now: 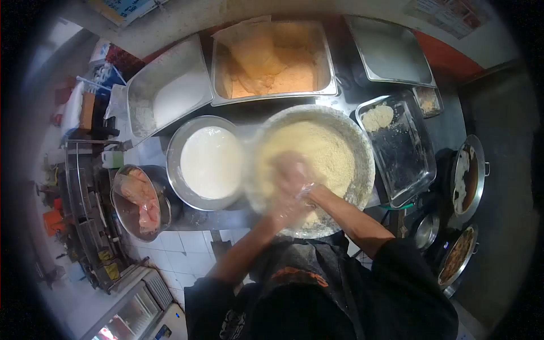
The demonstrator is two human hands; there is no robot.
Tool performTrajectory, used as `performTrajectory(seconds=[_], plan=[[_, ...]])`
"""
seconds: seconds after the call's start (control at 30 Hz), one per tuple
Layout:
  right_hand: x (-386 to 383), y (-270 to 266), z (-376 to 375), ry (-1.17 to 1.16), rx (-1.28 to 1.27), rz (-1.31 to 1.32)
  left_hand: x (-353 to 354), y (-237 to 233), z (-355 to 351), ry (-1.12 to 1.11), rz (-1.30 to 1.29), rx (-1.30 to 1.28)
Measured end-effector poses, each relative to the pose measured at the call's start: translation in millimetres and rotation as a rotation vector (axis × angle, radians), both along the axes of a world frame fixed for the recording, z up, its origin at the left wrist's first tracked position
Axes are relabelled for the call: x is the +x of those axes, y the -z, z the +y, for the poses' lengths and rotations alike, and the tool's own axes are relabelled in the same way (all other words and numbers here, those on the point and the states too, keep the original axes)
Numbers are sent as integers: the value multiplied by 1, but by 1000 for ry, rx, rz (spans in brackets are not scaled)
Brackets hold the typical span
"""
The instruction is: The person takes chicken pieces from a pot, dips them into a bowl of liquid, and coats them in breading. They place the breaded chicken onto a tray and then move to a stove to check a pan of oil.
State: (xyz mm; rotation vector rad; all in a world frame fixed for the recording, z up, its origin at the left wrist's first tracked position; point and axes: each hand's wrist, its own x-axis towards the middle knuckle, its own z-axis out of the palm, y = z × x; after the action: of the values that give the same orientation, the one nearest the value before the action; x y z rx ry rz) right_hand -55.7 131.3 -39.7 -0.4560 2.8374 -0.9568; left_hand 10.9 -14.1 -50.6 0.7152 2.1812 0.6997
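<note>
A wide metal bowl holds pale yellow crumbs, and both hands are over or in it. My right hand is at the middle of the crumbs, smeared by motion. Closer to my body, my left hand is at the bowl's near left side and blurred too. Clear thin plastic shows around the wrists, like disposable gloves. Whether anything is held in the fingers cannot be made out. Just left of the crumbs stands a round metal bowl of smooth white batter.
Along the back are metal pans of white powder and orange powder, plus a grey pan. A pot of raw meat stands left. On the right are a rectangular tray with a crumb clump and round pans.
</note>
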Motion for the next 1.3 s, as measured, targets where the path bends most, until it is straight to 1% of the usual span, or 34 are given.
performTrajectory(seconds=[0.03, 0.1, 0.13, 0.2, 0.23, 0.3, 0.33, 0.4, 0.43, 0.47, 0.5, 0.53, 0.57, 0.6, 0.63, 0.67, 0.7, 0.73, 0.77, 0.8, 0.83, 0.87, 0.9, 1.03, 1.07, 1.13, 1.17, 1.2, 1.23, 1.27, 1.3], plan=[[14, -7, 2, 92, 43, 3, -9, -26, 11, 62, 130, -112], [40, -53, 33, 96, 271, 20, 17, -33, 6, 66, 355, -60], [30, -72, 45, 298, 19, -206, 18, -34, 6, 55, 491, -33], [30, -70, 73, 341, 350, -349, 23, -37, 0, 45, 749, 11], [34, -70, 77, 344, 351, -349, 26, -38, -4, 47, 750, 13], [41, -73, 83, 382, 472, -287, 28, -41, -8, 28, 704, 18], [42, -74, 81, 385, 476, -285, 29, -43, -8, 29, 706, 23], [42, -73, 75, 447, 393, -431, 30, -47, -8, -73, 739, 133], [42, -69, 75, 449, 396, -426, 30, -44, -11, -74, 743, 137], [42, -60, 76, 486, 273, -505, 29, -37, -16, 34, 892, 92], [42, -46, 77, 519, 148, -581, 28, -37, -16, 87, 967, 68], [48, -15, 84, 516, 151, -577, 27, -37, -16, 138, 1044, 44], [62, 27, 95, 491, 14, -523, 27, -46, -13, 6, 897, 136], [61, 22, 92, 478, -51, -494, 26, -54, -12, -123, 746, 227], [60, 17, 90, 462, -117, -466, 25, -59, -11, -127, 748, 229], [61, 11, 89, 430, 29, -515, 24, -64, -11, -182, 696, 276], [55, -17, 79, 396, 175, -563, 23, -65, -11, -236, 641, 322], [48, -45, 69, 394, 179, -561, 22, -65, -10, -240, 642, 325], [40, -73, 59, 373, 290, -583, 21, -65, -10, -353, 493, 409], [36, -85, 55, 353, 401, -605, 21, -64, -9, -462, 340, 491], [45, -59, 62, 353, 405, -606, 20, -61, -10, -464, 337, 494], [62, -13, 76, 387, 258, -477, 19, -56, -13, -395, 448, 445], [66, -5, 76, 416, 111, -346, 18, -53, -14, -326, 557, 395], [69, 16, 84, 433, 136, -354, 18, -48, -13, -323, 587, 402], [74, 35, 88, 472, 2, -286, 17, -49, -13, -328, 589, 411], [79, 89, 100, 511, -130, -216, 17, -50, -13, -332, 590, 422], [80, 125, 108, 601, -254, -317, 17, -49, -12, -349, 568, 419], [79, 137, 111, 645, -315, -367, 17, -48, -11, -366, 546, 418], [78, 145, 112, 691, -376, -415, 17, -48, -11, -365, 546, 421], [77, 151, 113, 738, -608, -510, 17, -47, -12, -355, 560, 426], [76, 142, 109, 757, -726, -555, 16, -47, -12, -344, 574, 431]])
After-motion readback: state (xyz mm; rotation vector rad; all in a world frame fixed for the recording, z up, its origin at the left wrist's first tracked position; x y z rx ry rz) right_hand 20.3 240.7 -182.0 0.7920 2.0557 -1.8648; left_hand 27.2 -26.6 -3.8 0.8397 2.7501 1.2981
